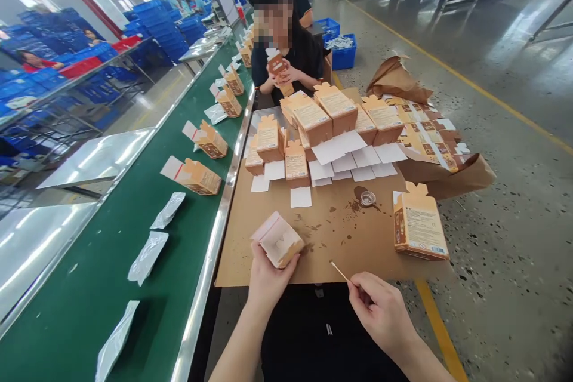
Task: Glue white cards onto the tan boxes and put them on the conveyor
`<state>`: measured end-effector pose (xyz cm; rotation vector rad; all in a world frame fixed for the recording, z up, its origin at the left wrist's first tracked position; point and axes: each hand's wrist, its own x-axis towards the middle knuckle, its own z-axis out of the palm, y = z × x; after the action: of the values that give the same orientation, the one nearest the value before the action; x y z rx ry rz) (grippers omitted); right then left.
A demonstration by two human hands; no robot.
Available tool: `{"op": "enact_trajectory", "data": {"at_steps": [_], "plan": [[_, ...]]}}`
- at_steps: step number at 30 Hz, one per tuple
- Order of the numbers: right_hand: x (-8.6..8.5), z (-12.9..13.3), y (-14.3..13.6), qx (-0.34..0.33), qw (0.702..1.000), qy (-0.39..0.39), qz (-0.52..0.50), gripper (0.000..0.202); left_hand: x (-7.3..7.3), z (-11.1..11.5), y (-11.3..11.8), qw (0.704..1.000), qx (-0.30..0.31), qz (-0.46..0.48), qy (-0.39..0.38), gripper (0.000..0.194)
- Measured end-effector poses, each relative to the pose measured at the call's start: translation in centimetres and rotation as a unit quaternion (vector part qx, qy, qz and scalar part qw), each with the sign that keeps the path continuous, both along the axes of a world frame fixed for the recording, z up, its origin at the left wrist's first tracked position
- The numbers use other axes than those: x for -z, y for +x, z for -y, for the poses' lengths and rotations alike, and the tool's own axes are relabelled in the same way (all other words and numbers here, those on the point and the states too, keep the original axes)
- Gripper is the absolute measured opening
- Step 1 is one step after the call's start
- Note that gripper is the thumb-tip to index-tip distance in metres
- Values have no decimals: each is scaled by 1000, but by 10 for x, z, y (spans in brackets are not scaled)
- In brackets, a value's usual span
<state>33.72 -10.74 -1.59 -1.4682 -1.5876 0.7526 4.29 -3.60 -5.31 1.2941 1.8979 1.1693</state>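
My left hand (272,277) grips a small open carton (281,243), tilted so that its pale inside and white flap face me. Its lower end is close above the brown cardboard sheet (264,268). In my right hand (380,304) a cotton swab (339,271) is pinched between thumb and fingers, its tip pointing up and left toward the cardboard. A small clear round dish (367,198) stands on the sheet amid dark wet spots. To the right of the dish sits another tan carton (419,224), upright with printed text on its face.
Piled cartons (311,119) with white flaps fill the far side of the cardboard. On the left runs a green conveyor belt (179,256) bearing silver pouches (147,256) and open cartons (203,178). A co-worker (286,42) sits opposite, holding a carton. Torn brown wrapping paper (465,179) lies at right.
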Motion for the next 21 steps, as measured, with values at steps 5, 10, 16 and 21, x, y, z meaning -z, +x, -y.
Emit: {"op": "enact_trajectory", "data": {"at_steps": [5,10,16,21], "plan": [[18,1,5,32,999,-11,-39,35,-36,-7,-121,967,-222,-111,-51,94],[28,-8,0,11,999,-7,-44,35,-44,-26,-185,939,-319,-117,-55,90],[18,-25,-7,-30,999,-4,-33,35,-46,-62,-177,959,-270,-88,-2,89],[5,-20,13,1,1000,5,-22,29,-42,-24,-142,940,-292,-124,121,118]]}}
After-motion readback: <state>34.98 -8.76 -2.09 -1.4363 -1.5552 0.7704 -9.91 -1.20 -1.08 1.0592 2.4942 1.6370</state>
